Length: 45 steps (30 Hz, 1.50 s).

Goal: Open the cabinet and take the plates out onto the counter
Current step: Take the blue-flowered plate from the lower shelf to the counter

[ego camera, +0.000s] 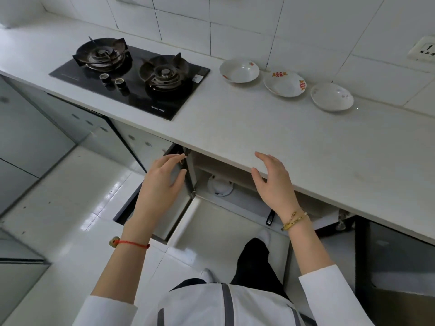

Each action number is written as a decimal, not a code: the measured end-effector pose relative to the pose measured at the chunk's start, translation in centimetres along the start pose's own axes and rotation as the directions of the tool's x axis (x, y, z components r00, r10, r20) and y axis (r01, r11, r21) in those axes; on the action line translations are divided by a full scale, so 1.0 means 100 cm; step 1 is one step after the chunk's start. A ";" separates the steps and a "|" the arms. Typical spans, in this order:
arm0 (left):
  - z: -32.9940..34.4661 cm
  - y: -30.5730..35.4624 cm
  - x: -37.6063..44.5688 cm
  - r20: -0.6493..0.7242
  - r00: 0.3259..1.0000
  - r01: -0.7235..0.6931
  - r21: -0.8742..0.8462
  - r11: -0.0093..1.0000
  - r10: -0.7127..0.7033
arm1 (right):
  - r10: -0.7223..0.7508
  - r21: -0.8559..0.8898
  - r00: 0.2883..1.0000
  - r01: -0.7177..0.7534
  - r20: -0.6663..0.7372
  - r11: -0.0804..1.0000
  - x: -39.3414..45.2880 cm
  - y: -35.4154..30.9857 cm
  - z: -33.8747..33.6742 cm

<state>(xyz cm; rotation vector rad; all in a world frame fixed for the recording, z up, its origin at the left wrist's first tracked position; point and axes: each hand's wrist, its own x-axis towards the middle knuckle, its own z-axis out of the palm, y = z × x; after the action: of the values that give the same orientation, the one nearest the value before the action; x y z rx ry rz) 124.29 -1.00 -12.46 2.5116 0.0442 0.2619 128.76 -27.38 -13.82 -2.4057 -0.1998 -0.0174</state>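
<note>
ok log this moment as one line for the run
cabinet door: open | plates on counter: three | left hand: at door edge, empty | right hand: under counter edge, empty

Three white plates sat in a row on the counter (259, 128) near the wall: a red-flecked one (239, 70), a red-and-orange patterned one (285, 84), a faintly marked one (332, 97). Below, the cabinet (235, 198) stood open, another white plate (220, 185) inside.
</note>
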 end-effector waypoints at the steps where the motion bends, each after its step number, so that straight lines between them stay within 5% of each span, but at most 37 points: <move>1: -0.004 -0.005 -0.006 0.001 1.000 0.001 -0.003 1.000 -0.001 | 0.006 0.005 1.000 -0.006 0.004 1.000 -0.007 -0.004 0.004; 30: 0.050 -0.030 -0.020 0.032 0.985 0.170 -0.002 0.986 -0.169 | -0.050 -0.014 0.974 0.055 0.221 0.998 0.017 0.032 0.042; 45: 0.248 -0.181 0.035 0.140 0.969 0.200 0.032 0.979 -0.203 | -0.017 -0.075 0.949 0.042 0.314 0.996 0.075 0.189 0.251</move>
<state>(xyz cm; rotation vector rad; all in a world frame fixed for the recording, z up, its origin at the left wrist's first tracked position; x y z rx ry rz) 133.16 -0.11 -42.01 2.5128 0.2437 -0.0019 137.88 -23.60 -44.55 -2.4751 -0.3883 0.3522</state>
